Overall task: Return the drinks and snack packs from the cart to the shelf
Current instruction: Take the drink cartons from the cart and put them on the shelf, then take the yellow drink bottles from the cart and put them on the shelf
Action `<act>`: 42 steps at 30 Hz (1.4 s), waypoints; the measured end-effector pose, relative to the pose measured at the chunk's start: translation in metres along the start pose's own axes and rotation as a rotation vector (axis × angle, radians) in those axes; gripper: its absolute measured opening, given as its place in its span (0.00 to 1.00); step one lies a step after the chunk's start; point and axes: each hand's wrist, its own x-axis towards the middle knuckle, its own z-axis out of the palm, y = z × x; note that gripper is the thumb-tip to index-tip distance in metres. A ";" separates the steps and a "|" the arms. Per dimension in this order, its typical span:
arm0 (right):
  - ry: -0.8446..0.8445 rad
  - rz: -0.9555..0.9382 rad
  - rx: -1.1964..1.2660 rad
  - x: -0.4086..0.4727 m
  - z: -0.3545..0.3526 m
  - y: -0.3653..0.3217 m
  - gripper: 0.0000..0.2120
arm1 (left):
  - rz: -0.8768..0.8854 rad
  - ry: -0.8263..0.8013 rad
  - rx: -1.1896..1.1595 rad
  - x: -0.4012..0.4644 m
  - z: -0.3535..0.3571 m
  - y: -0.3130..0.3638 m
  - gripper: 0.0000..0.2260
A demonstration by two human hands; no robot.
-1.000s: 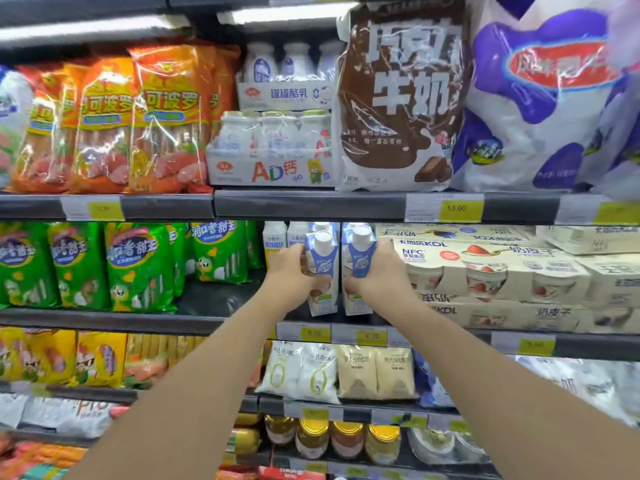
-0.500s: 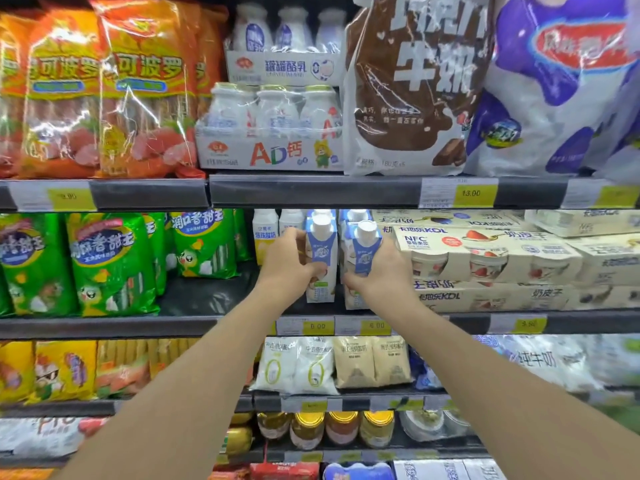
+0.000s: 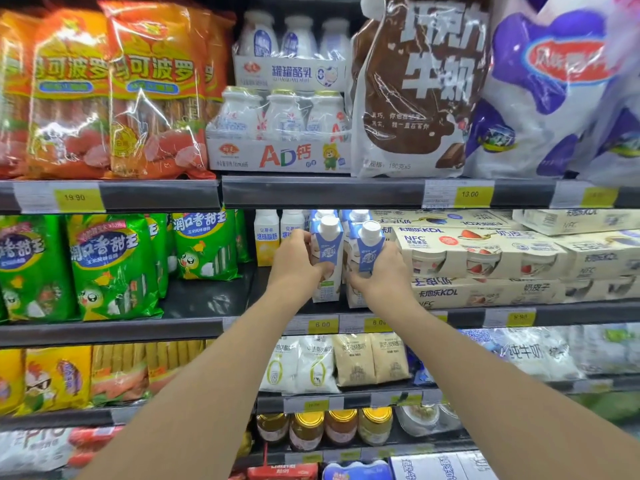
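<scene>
Right now, in the head view, the left hand [image 3: 294,268] grasps the left carton [image 3: 327,261] and the right hand [image 3: 379,277] grasps the right carton [image 3: 367,251]; each grip is wrapped round its own blue-and-white capped drink, both upright and side by side at the front of the middle shelf [image 3: 207,327], seemingly just touching down. The cartons are tall and narrow, so letting go before the bases sit flat could tip one forward off the shelf lip, and pushing them back too hard could knock over the matching cartons standing behind. Pulling the hands out sideways might also nudge the yellow-labelled bottles [image 3: 266,237] to the left or the cream yogurt packs [image 3: 478,252] to the right. Legible writing: price tags [image 3: 322,324] below the cartons read 6.00, others 19.90 and 13.00; the yogurt packs show "NFC" and "KDL"; the bottle tray [image 3: 280,155] above says "AD"; the carton print is too blurred to read.
</scene>
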 end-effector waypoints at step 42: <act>-0.037 0.637 -0.924 -0.324 -0.421 0.343 0.29 | 1.142 -1.132 0.710 -0.306 0.376 0.246 0.27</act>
